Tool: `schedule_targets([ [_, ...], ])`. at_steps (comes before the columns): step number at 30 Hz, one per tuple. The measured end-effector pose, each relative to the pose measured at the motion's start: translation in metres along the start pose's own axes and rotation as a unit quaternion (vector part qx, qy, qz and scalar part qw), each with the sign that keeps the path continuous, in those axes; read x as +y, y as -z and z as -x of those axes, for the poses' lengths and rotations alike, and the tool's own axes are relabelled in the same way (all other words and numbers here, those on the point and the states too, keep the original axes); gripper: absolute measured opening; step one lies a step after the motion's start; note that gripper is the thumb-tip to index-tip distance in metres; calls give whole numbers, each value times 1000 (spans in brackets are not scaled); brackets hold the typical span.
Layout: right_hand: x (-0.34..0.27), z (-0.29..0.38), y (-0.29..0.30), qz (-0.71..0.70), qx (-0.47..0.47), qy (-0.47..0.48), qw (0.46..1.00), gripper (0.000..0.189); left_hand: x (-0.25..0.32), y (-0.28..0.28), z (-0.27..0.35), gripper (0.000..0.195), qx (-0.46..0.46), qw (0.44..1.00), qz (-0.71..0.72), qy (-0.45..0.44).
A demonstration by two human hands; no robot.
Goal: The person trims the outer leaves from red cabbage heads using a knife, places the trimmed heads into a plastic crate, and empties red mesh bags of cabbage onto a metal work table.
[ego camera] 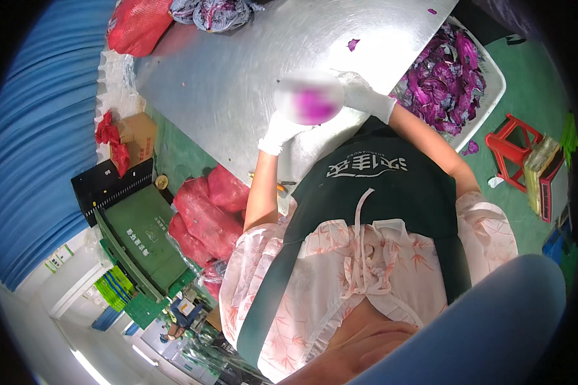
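Both my hands wear white gloves and meet over the metal table (231, 96). Between them is a purple item, apparently a red cabbage (313, 103), with a blurred patch over it that hides its detail and my fingertips. My left hand (284, 132) supports it from the near left side. At its right side is my right hand (366, 96), fingers curled toward it. A torn purple leaf (353, 44) lies on the tabletop beyond. To the right, a white plastic crate (496, 91) holds many loose purple cabbage leaves (438, 82).
Whole red cabbages (221, 14) and a red sack (139, 26) sit at the table's far left. Red mesh sacks (207, 216) and a green bin (142, 238) stand left, a red plastic stool (510, 144) right. An orange-handled tool (282, 188) lies by the near edge.
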State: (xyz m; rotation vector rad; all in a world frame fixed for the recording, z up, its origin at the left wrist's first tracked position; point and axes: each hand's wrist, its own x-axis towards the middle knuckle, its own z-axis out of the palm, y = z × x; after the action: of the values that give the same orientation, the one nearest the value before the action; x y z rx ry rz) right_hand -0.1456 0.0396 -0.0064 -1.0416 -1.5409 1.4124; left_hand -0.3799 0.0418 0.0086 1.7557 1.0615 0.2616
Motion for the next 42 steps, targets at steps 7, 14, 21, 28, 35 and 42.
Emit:
schedule_targets([
  [7, -6, 2, 2, 246, -37, 77, 966, 25, 20, 14, -10, 107, 3, 998, 37, -55],
  [14, -26, -9, 29, -189, 95, -136, 968, 12, 1, 20, -2, 106, -7, 998, 5, -56],
  [21, 37, -8, 70, 342, 169, -86, 921, 29, -2, 18, 5, 108, -2, 995, 74, -68],
  [28, 7, -22, 9, 84, -57, -135, 986, 21, 7, 12, 4, 111, 24, 998, 19, -63],
  [35, 18, -12, 9, 208, 59, -35, 976, 18, -3, 6, 2, 117, 80, 991, -69, -78],
  [42, -11, 3, -13, 252, 23, -46, 966, 40, 34, 4, -14, 100, 106, 990, -88, -7],
])
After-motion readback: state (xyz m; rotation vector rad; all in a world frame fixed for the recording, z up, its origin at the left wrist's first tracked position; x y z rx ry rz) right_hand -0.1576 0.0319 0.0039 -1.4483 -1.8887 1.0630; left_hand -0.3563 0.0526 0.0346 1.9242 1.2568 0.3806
